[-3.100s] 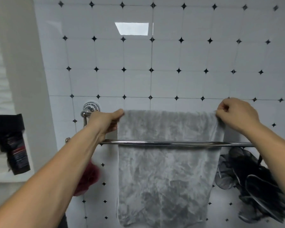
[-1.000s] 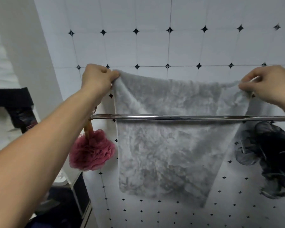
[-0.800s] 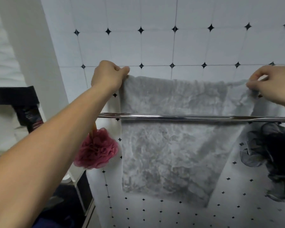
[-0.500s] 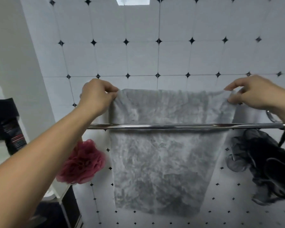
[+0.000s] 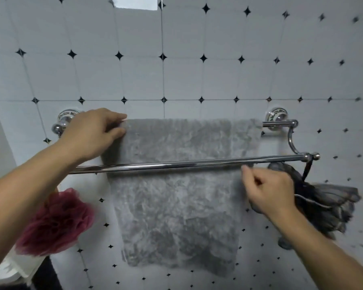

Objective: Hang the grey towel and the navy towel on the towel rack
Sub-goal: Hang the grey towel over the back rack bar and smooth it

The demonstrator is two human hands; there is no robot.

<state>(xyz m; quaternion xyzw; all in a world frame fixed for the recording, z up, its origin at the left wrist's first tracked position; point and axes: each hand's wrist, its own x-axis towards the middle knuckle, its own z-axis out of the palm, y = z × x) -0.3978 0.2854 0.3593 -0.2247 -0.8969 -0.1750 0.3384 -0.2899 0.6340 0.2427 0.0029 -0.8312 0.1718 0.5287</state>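
Observation:
The grey towel [image 5: 176,206] hangs flat over the rear bar of a chrome double towel rack [image 5: 176,164] on the tiled wall, passing behind the front bar. My left hand [image 5: 90,135] pinches the towel's top left corner at the rear bar. Just under the front bar, my right hand [image 5: 268,193] has its fingers curled at the towel's right edge; blur hides whether they grip it. No navy towel is in view.
A dark red bath pouf [image 5: 55,222] hangs under the rack's left end, below my left forearm. A dark mesh pouf [image 5: 327,206] hangs from the right end, behind my right hand. The right wall mount [image 5: 277,117] is exposed beside the towel.
My right hand has let go of the towel's top right corner and dropped below the front bar. My left hand stays at the top left corner. The towel lies flatter across the rear bar.

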